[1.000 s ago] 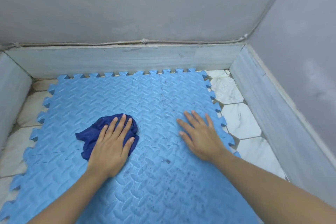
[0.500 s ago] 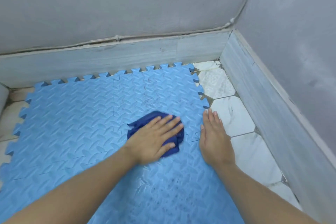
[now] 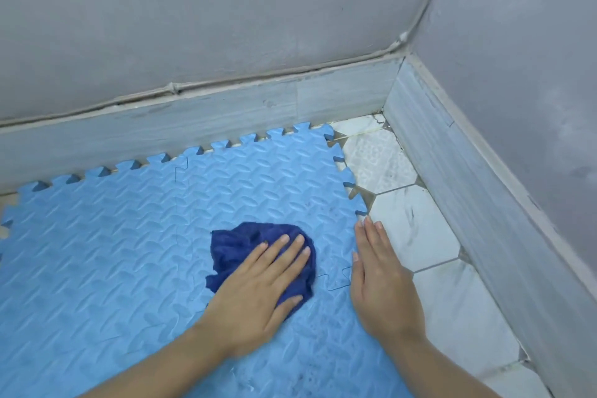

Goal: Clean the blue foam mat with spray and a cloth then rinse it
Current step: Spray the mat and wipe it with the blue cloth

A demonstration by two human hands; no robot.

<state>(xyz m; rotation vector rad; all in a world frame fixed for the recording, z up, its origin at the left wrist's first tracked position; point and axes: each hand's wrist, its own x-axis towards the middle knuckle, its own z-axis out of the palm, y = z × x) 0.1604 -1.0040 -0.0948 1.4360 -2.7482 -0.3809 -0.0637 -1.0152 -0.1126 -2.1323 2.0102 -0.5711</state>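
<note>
The blue foam mat (image 3: 129, 252), made of interlocking textured tiles, lies flat on the floor and fills the left and middle of the view. A dark blue cloth (image 3: 239, 245) lies bunched on its right part. My left hand (image 3: 258, 291) presses flat on the cloth with straight fingers. My right hand (image 3: 381, 281) rests flat on the mat's right edge, fingers straight and pointing away from me. Dark specks show on the mat near the bottom edge of the view. No spray bottle is in view.
White hexagonal floor tiles (image 3: 413, 229) run along the mat's right side. A grey skirting board (image 3: 226, 113) and grey walls close the far side and the right side, meeting in a corner at the upper right.
My left hand has slid the cloth rightward across the mat, close to my right hand. My right hand shifted to the mat's right edge. The view swung toward the corner.
</note>
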